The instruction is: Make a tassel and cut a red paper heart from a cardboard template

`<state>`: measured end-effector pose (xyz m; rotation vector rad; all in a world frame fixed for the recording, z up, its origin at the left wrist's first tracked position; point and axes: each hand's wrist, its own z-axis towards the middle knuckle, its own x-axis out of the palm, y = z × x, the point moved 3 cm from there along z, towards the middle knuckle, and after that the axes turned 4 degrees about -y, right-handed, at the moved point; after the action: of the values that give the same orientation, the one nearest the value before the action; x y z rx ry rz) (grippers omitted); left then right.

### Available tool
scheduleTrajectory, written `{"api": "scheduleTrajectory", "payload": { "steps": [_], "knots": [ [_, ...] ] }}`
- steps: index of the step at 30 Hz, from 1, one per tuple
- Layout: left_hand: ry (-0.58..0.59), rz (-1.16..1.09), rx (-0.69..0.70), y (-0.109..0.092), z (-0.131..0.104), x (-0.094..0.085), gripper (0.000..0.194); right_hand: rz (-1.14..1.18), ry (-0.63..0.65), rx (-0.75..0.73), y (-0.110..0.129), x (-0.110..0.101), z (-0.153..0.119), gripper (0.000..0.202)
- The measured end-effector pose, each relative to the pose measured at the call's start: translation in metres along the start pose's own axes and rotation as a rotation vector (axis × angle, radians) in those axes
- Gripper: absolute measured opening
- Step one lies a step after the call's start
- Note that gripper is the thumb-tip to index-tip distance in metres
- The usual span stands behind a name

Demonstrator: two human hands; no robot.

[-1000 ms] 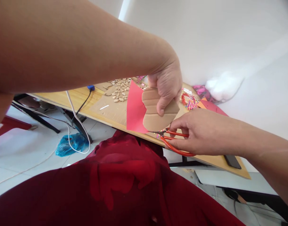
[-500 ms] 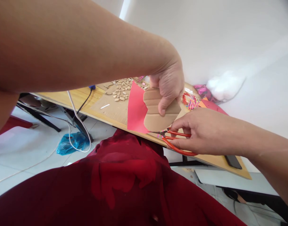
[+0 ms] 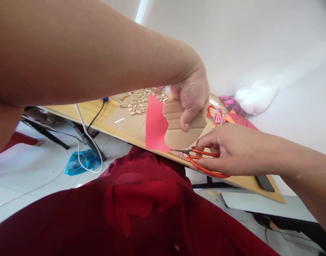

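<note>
My left hand [image 3: 193,97] grips a curved-edged piece of brown cardboard [image 3: 179,137] together with a sheet of red paper [image 3: 155,124]; its thumb presses on the cardboard's face and its other fingers are hidden behind. The red paper sticks out on the cardboard's left side. Closed around the orange handles of a pair of scissors [image 3: 207,153] is my right hand [image 3: 219,149]. The scissors' blades point left, with their tips at the lower edge of the red paper, just below the cardboard.
On the wooden table [image 3: 92,112] lie a cardboard sheet [image 3: 131,126], a pile of shells or nuts [image 3: 137,103] and colourful strings [image 3: 217,115]. A white bag [image 3: 255,97] is against the wall. A black phone-like object [image 3: 264,183] rests at the right. A blue plastic bag [image 3: 81,161] is on the floor.
The scissors and my right hand have shifted slightly right. The cardboard and red paper in my left hand have moved a little right and down.
</note>
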<state>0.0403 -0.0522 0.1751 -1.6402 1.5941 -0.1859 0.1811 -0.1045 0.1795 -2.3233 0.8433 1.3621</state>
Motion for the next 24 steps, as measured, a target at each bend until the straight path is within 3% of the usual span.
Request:
{"api": "scheduleTrajectory", "payload": {
  "steps": [14, 24],
  "knots": [
    [-0.027, -0.004, -0.003, 0.0025, 0.0003, -0.0008, 0.046, 0.083, -0.079, -0.093, -0.0046, 0.004, 0.0013, 0.036],
    [-0.05, -0.023, 0.013, 0.0076, 0.0003, -0.0019, 0.042, 0.071, -0.071, -0.061, -0.0102, 0.0069, -0.0016, 0.039]
  ]
}}
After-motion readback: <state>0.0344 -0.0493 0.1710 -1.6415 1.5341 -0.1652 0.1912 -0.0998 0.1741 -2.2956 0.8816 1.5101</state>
